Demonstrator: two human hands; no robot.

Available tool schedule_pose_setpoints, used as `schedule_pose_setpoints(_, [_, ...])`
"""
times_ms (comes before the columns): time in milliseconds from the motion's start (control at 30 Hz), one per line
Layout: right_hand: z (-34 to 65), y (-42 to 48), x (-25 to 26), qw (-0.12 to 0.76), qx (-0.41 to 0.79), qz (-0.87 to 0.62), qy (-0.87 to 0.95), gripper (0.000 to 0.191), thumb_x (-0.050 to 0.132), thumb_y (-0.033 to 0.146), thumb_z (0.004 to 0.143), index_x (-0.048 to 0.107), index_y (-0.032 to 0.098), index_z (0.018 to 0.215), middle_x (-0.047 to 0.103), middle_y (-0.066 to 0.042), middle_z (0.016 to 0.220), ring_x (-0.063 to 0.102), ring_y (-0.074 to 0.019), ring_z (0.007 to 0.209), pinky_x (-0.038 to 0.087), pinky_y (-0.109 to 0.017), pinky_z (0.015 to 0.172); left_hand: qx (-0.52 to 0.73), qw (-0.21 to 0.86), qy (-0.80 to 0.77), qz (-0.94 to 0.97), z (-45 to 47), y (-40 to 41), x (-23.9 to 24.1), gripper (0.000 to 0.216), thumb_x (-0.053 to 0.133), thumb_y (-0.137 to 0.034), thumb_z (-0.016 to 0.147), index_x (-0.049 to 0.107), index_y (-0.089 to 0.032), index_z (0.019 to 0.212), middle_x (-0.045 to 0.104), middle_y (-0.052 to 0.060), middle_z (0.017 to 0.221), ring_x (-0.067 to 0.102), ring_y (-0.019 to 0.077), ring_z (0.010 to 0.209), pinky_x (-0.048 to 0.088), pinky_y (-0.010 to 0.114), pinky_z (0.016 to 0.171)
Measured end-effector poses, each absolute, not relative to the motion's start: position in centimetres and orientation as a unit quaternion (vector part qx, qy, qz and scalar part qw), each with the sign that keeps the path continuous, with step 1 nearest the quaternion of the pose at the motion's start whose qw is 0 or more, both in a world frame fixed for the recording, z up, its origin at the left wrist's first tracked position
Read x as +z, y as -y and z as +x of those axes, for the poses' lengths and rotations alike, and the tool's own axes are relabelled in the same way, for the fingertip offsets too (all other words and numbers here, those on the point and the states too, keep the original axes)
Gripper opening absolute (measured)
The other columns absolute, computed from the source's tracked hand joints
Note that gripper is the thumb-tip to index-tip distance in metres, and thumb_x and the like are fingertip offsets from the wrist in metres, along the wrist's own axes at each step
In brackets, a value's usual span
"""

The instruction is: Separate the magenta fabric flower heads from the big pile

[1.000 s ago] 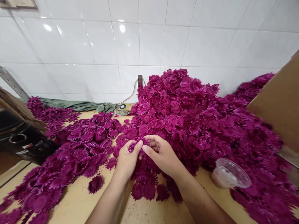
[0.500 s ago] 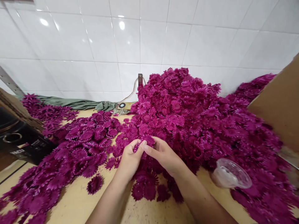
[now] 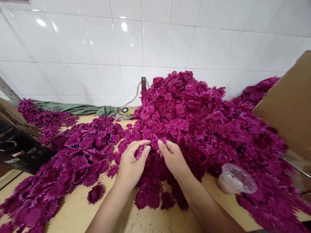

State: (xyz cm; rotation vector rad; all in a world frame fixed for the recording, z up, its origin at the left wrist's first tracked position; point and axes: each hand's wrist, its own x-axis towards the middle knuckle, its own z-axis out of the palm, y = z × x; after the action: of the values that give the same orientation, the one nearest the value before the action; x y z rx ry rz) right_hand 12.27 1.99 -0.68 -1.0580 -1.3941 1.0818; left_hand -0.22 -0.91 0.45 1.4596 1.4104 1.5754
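A tall heap of magenta artificial flower heads (image 3: pixel 194 119) fills the middle and right of the wooden table (image 3: pixel 75 210). My left hand (image 3: pixel 131 165) is closed in a pinch on a small stack of flower heads (image 3: pixel 139 152) at the foot of the heap. My right hand (image 3: pixel 172 157) sits just to its right, fingers curled and pinched on a flower at the edge of the heap. A flatter spread of stacked flower heads (image 3: pixel 80 155) lies to the left of my hands.
A clear plastic cup (image 3: pixel 235 183) lies on its side at the right. A cardboard box flap (image 3: pixel 289 103) rises at the far right. A dark box (image 3: pixel 17 155) stands at the left edge. A green cloth (image 3: pixel 73 109) and a cable run along the white tiled wall.
Both hands have moved slightly up and away from me into the heap. The right hand has come apart from the left and now pinches at a flower in the pile.
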Motion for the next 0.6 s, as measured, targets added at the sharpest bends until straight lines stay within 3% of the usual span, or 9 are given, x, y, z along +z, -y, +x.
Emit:
schedule_pose_setpoints(200, [12.13,-1.53,-0.53,0.484,0.481,-0.404,0.609,0.044,0.046,0.053,0.073,0.034,0.019,0.047,0.029,0.007,0.043,0.024,-0.0056,0.042,0.021,-0.022,0.042,0.573,0.402,-0.509,0.5,0.39,0.56,0.64,0.023,0.07,-0.024,0.058,0.069,-0.019,0.08,0.068,0.001,0.079,0.06,0.0161,0.08,0.042,0.025,0.079])
schedule_pose_setpoints(400, [12.52,-1.4,-0.57,0.419,0.566,-0.347,0.619,0.046,0.047,0.057,0.071,0.036,0.018,0.049,0.031,0.008,0.044,0.023,-0.0045,0.041,0.018,-0.022,0.041,0.574,0.599,-0.437,0.346,0.26,0.96,0.22,0.028,0.075,-0.037,0.052,0.059,-0.019,0.067,0.055,-0.009,0.05,0.048,0.0055,0.045,0.04,0.017,0.05])
schedule_pose_setpoints(600, [12.78,-1.27,-0.28,0.379,0.535,-0.343,0.673,0.043,0.046,0.046,0.076,0.026,0.02,0.049,0.02,0.008,0.048,0.016,-0.0045,0.044,0.015,-0.022,0.042,0.593,0.567,-0.432,0.375,0.73,0.85,0.61,0.029,0.076,-0.032,0.052,0.064,-0.016,0.073,0.064,-0.003,0.066,0.056,0.0076,0.06,0.043,0.017,0.06])
